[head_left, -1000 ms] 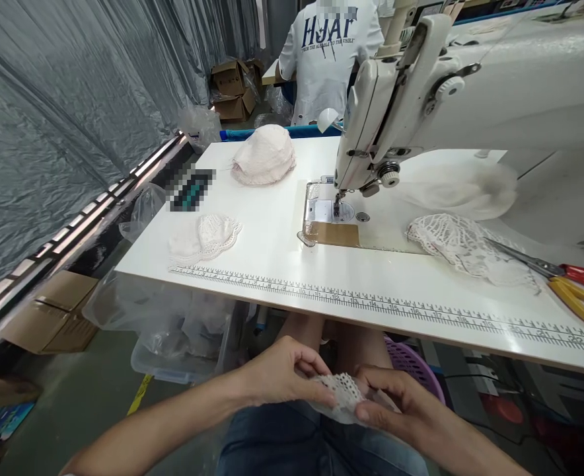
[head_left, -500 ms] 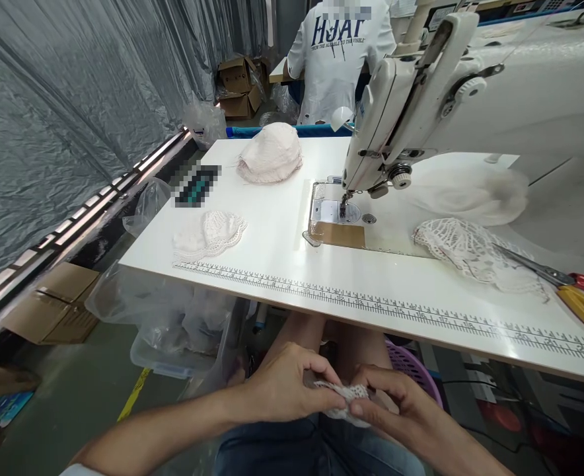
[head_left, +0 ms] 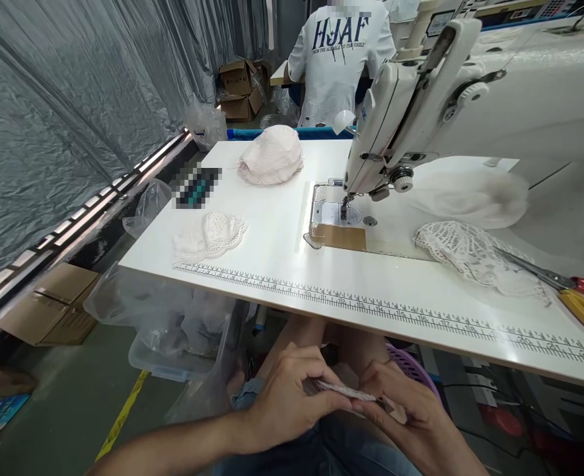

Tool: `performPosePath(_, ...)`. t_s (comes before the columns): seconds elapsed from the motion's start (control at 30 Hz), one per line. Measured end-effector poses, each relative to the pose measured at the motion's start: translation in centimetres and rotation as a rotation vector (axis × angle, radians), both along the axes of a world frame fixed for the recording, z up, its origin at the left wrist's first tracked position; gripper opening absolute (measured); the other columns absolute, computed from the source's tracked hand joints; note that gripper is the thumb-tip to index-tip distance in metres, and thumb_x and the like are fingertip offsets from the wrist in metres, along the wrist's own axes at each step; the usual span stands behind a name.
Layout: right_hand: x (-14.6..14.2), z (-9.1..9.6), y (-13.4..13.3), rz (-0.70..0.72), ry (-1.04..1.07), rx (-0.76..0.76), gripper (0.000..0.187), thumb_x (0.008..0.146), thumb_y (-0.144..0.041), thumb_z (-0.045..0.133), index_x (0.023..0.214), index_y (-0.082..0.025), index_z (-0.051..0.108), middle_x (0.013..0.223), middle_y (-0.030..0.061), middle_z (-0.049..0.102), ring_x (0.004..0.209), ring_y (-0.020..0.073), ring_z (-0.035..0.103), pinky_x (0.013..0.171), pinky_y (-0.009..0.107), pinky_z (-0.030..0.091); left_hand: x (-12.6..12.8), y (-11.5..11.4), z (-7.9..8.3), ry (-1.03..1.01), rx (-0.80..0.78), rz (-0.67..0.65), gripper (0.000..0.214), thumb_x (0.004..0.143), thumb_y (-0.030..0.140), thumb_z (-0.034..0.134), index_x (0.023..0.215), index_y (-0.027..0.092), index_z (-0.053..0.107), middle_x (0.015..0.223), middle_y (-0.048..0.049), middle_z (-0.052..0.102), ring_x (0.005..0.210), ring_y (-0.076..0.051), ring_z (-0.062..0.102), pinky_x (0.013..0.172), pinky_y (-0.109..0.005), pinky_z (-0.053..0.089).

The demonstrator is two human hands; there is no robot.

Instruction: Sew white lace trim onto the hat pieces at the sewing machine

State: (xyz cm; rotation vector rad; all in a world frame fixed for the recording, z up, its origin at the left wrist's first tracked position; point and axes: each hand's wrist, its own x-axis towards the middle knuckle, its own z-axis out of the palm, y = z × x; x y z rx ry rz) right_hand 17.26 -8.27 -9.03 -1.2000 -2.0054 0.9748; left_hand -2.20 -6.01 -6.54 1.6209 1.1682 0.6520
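Observation:
Over my lap, below the table's front edge, both hands pinch a small piece of white lace (head_left: 347,390). My left hand (head_left: 292,396) grips its left part between thumb and fingers. My right hand (head_left: 403,403) is closed on the right end, the fingertips of both hands almost meeting. The lace is seen nearly edge-on, and much of it is hidden by the fingers. Above, on the white table (head_left: 272,231), another lace piece (head_left: 213,235) lies at the left. A larger lace piece (head_left: 463,254) rests at the right, under the blades of scissors (head_left: 544,271).
A white sewing machine (head_left: 421,119) takes up the right side. A pale cloth cap shape (head_left: 272,155) sits at the table's back. Plastic bags and a clear bin (head_left: 173,357) stand lower left, a purple basket (head_left: 411,367) below right. A co-worker (head_left: 341,66) sits beyond.
The lace between my hands has turned from showing its face to nearly edge-on. My right hand's fingers have curled further over it. The things on the table look unmoved.

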Motion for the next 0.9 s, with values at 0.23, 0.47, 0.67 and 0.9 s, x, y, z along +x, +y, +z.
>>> performPosePath(0.23, -0.1, 0.52, 0.01, 0.0, -0.028, 0.16, 0.007, 0.092, -0.024, 0.051, 0.088, -0.023, 0.056, 0.076, 0.0015, 0.061, 0.069, 0.0164, 0.056, 0.063, 0.029, 0.041, -0.05, -0.39, 0.04, 0.098, 0.744, -0.025, 0.018, 0.087, 0.014, 0.053, 0.074, 0.016, 0.065, 0.064, 0.0011, 0.055, 0.062, -0.009, 0.049, 0.066, -0.028, 0.029)
performPosePath(0.47, 0.42, -0.06, -0.33, -0.005, -0.136, 0.475, 0.022, 0.086, -0.008, 0.048, 0.098, -0.023, 0.06, 0.085, 0.0038, 0.061, 0.069, 0.0146, 0.052, 0.066, 0.031, 0.036, -0.55, -0.35, 0.03, 0.215, 1.159, -0.127, 0.012, 0.085, 0.008, 0.051, 0.089, 0.011, 0.061, 0.065, 0.0005, 0.058, 0.062, -0.01, 0.052, 0.064, -0.029, 0.032)
performPosePath(0.67, 0.38, -0.05, -0.52, -0.033, -0.133, 0.546, 0.02, 0.086, -0.008, 0.048, 0.097, -0.021, 0.058, 0.082, 0.0044, 0.062, 0.066, 0.0142, 0.052, 0.065, 0.032, 0.036, -0.67, -0.32, -0.24, 0.249, 1.399, -0.188, 0.011, 0.081, 0.011, 0.055, 0.077, 0.01, 0.065, 0.073, -0.0025, 0.063, 0.065, -0.012, 0.057, 0.058, -0.029, 0.033)
performPosePath(0.9, 0.51, 0.02, -0.39, -0.042, -0.155, 0.617, 0.021, 0.084, -0.007, 0.049, 0.095, -0.022, 0.059, 0.081, 0.0039, 0.062, 0.065, 0.014, 0.052, 0.064, 0.03, 0.039, -0.86, -0.19, -0.6, 0.238, 1.476, -0.213, 0.012, 0.078, 0.012, 0.056, 0.07, 0.014, 0.065, 0.075, -0.003, 0.064, 0.071, -0.013, 0.057, 0.054, -0.029, 0.031)
